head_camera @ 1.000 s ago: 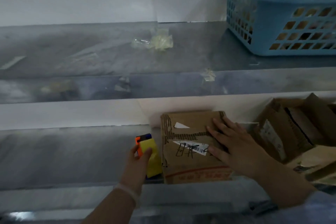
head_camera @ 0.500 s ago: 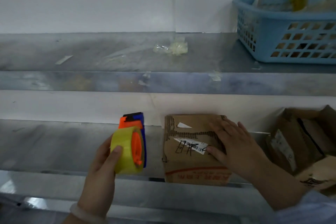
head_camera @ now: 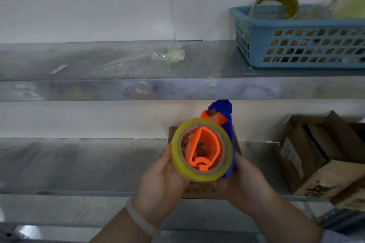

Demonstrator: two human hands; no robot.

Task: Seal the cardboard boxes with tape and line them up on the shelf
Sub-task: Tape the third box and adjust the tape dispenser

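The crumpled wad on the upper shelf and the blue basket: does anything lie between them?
Nothing. In the head view, the stretch of upper shelf between the crumpled wad and the blue basket is bare grey metal.

Yellow-rolled tape dispenser (head_camera: 201,150) before cardboard box (head_camera: 201,192)

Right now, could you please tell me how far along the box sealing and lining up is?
Done: one cardboard box sits on the lower shelf, mostly hidden, so any tape on it cannot be judged. In hand: the left hand and right hand both grip the tape dispenser in front of it. Left: probably taping it, plus the boxes at right, flaps open.
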